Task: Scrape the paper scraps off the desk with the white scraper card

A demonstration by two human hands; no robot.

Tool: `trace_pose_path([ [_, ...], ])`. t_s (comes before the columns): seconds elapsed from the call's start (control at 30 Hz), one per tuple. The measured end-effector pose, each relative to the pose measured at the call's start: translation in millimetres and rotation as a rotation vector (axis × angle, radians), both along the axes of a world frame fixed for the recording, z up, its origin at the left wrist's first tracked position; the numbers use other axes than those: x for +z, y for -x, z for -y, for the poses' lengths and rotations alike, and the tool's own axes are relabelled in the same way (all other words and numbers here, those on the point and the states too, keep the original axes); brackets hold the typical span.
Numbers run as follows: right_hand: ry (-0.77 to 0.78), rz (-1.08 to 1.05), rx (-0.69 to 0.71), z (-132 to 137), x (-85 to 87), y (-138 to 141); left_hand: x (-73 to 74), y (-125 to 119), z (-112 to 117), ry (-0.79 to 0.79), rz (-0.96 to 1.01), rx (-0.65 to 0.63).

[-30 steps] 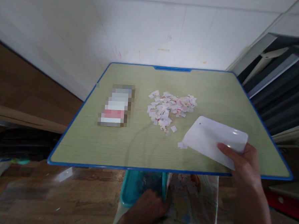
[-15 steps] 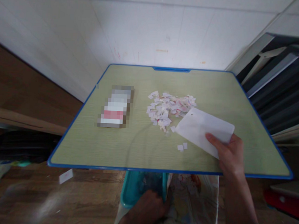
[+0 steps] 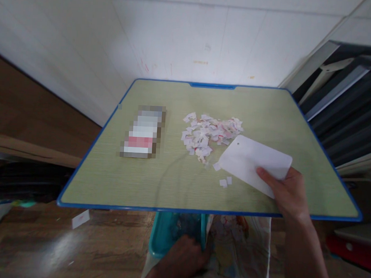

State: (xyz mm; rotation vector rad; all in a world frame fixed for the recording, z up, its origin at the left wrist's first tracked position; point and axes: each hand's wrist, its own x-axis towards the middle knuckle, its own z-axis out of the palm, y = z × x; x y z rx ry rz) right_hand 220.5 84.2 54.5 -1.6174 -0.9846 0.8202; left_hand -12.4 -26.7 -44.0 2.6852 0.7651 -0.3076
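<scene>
My right hand (image 3: 290, 192) grips a thin white rectangular plate (image 3: 255, 161), thumb on top. The plate has rounded corners and a small hole near its far left corner. Its left edge lies close to a heap of small torn paper pieces (image 3: 204, 136) on the table. A few loose paper scraps (image 3: 223, 182) lie nearer the front edge. Below the table, my left hand (image 3: 187, 253) is closed beside the right wall of a teal bin (image 3: 155, 241); what its fingers hold, if anything, is hidden.
The table (image 3: 108, 180) has a blue rim and stands against a white wall (image 3: 178, 39). A blurred-out phone-like object (image 3: 142, 132) lies on its left side. A clear bag (image 3: 244, 250) with scraps sits beside the bin. Dark folded frames (image 3: 346, 93) lean at right.
My right hand and the white plate have shifted very slightly right and toward me. The paper heap and my left hand look the same.
</scene>
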Motion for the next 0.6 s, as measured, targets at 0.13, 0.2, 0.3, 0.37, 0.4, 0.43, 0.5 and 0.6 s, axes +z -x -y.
trace_pose_path([
  [0.13,0.049,0.002,0.039,4.9,3.5,-12.3,0.2,-0.9,0.9,-0.032,-0.022,-0.002],
  [0.2,0.104,0.037,0.049,9.5,7.5,-22.6,0.2,-1.3,1.1,-0.028,-0.027,0.002],
  [0.3,0.188,0.087,0.040,17.5,13.2,-38.4,0.0,-1.8,-0.4,-0.013,-0.018,-0.003],
  [0.37,0.238,0.060,0.065,22.7,14.7,-46.3,-0.3,-1.6,-1.7,-0.010,-0.016,-0.012],
  [0.4,0.248,0.030,0.078,24.9,14.7,-48.7,-0.6,-1.4,-2.0,-0.012,-0.015,-0.016],
  [0.43,0.243,-0.006,0.082,26.8,14.4,-50.2,-1.0,-1.0,-2.1,-0.015,-0.016,-0.019],
  [0.5,0.206,-0.087,0.052,29.5,13.4,-50.2,-1.8,0.0,-1.4,-0.023,-0.018,-0.025],
  [0.6,0.153,-0.177,-0.014,30.5,12.4,-46.6,-3.9,1.2,0.3,-0.043,-0.025,-0.022],
])
